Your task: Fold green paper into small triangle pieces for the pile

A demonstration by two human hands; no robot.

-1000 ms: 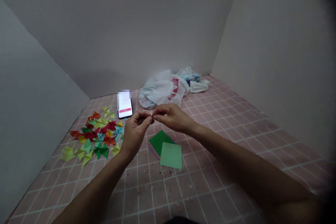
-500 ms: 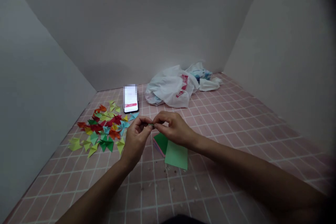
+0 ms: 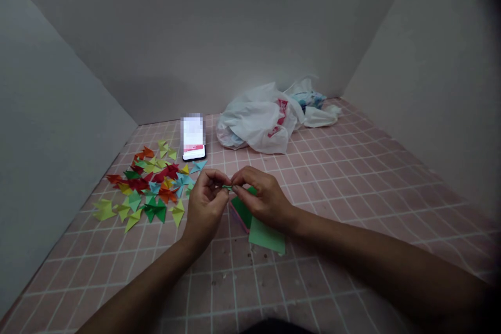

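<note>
Between my two hands is a small folded piece of green paper (image 3: pixel 227 187), mostly covered by the fingers. My left hand (image 3: pixel 207 203) pinches its left end with thumb and fingertips. From the other side, my right hand (image 3: pixel 260 198) pinches the right end. Beneath and beside my right hand lies a stack of coloured paper sheets (image 3: pixel 243 213), dark green on top with pink below. A light green sheet (image 3: pixel 266 237) rests by the stack, partly hidden by the right wrist. Left of my hands spreads a pile of folded paper cranes (image 3: pixel 154 210) in red, orange, yellow, green and blue.
A lit phone (image 3: pixel 193 138) stands upright behind the cranes. White plastic bags (image 3: pixel 258 120) lie crumpled near the back wall. The pink tiled surface (image 3: pixel 352 188) is bounded by grey walls (image 3: pixel 242 26) at the back and both sides. Small bits lie near the front.
The camera view has shifted slightly, so the bags and phone sit higher. Both hands stay pinched on the green paper, with a little more of it showing between the fingertips.
</note>
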